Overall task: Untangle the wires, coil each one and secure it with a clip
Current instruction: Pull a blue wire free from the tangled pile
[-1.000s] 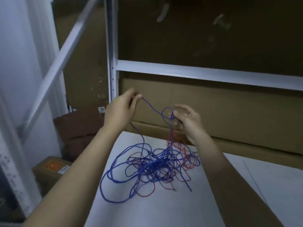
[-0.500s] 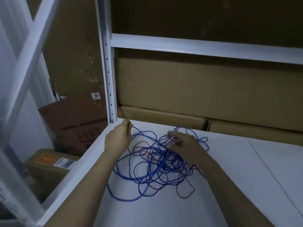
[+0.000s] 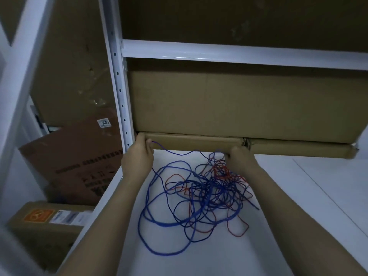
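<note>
Left hand [image 3: 137,158] at the far left corner of the table [image 3: 298,226], grip pinched on the blue wire [image 3: 175,153]; that strand runs rightward along the far edge to my right hand [image 3: 242,160], whose grip I cannot tell, fingers buried in the top of the tangle [image 3: 207,194]. The tangle of blue and red wire lies on the table between and nearer than both hands, so the freeing pull goes left, with the left hand. Against half a second ago, both hands sit farther back and wider apart, the strand straighter.
</note>
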### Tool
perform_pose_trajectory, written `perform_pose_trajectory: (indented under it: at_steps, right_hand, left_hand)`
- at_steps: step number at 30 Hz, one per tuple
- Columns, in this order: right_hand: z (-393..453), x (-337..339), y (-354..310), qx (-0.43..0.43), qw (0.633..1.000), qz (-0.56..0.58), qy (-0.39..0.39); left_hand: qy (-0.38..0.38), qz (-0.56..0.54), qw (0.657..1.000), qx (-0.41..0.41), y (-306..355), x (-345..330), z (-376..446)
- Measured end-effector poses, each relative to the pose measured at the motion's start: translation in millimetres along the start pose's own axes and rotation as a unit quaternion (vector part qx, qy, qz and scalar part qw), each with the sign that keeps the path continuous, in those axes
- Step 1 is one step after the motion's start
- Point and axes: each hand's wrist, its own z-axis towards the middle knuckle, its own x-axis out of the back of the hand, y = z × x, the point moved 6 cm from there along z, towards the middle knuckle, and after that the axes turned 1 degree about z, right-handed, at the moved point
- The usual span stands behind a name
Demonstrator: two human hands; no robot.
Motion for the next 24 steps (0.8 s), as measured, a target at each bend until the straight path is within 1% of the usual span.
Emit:
perform_pose_trajectory:
  at_steps: [1,2,3,4,6,7,8,10,12,14,16,18,19,22,24]
  right_hand:
    - [1.0,-7.4,0.5,-0.003,0.999,0.025,-0.044]
    - [1.4,-9.8,-1.5,-0.001,0.997,0.056,-0.057]
    - [1.6,-8.1,-4.6,0.007,0.995,0.087,-0.04]
    - [0.4,-3.9,-8.7,0.015,0.992,0.126,-0.006]
    - [-3.5,6.2,-18.5,0.039,0.975,0.213,0.049]
    - [-5.8,11.2,-24.1,0.052,0.964,0.256,0.059]
    - [-8.5,16.1,-30.9,0.065,0.952,0.293,0.056]
    - [-13.6,25.6,-46.2,0.097,0.935,0.341,0.029]
    - [-17.0,34.3,-59.5,0.125,0.927,0.355,0.004]
    - [-18.9,46.1,-69.6,0.143,0.915,0.377,0.004]
    - [-19.2,61.2,-75.1,0.153,0.895,0.418,0.023]
    - [-17.4,77.3,-77.1,0.159,0.881,0.444,0.048]
    - [-16.7,83.9,-77.6,0.159,0.878,0.448,0.056]
    - [-14.1,85.3,-66.2,0.118,0.867,0.48,0.062]
    - [-16.6,71.1,-54.6,0.074,0.859,0.506,0.038]
  left_hand:
    - [-0.001,0.008,1.0,-0.005,-0.2,-0.8,0.6]
    - [-0.009,0.024,1.0,-0.009,-1.0,-3.0,1.4]
    - [-0.025,0.041,0.999,-0.013,-3.9,-6.9,2.3]
    - [-0.046,0.054,0.997,-0.016,-6.2,-11.6,3.2]
    - [-0.088,0.067,0.993,-0.03,-8.3,-22.4,4.7]
    - [-0.102,0.063,0.992,-0.047,-4.8,-26.0,4.7]
    - [-0.107,0.047,0.991,-0.072,3.1,-27.1,4.1]
    - [-0.121,-0.041,0.983,-0.131,28.6,-27.4,2.1]
    - [-0.187,-0.151,0.959,-0.149,59.1,-26.0,0.7]
    - [-0.266,-0.212,0.931,-0.133,83.8,-24.2,-0.3]
    - [-0.293,-0.249,0.913,-0.133,102.1,-17.2,4.4]
    - [-0.294,-0.304,0.899,-0.11,114.3,-7.1,10.4]
    - [-0.289,-0.346,0.889,-0.082,117.1,-3.6,13.8]
    - [-0.261,-0.476,0.84,0.006,123.3,5.5,21.2]
    - [-0.229,-0.557,0.797,0.052,123.2,8.8,25.6]
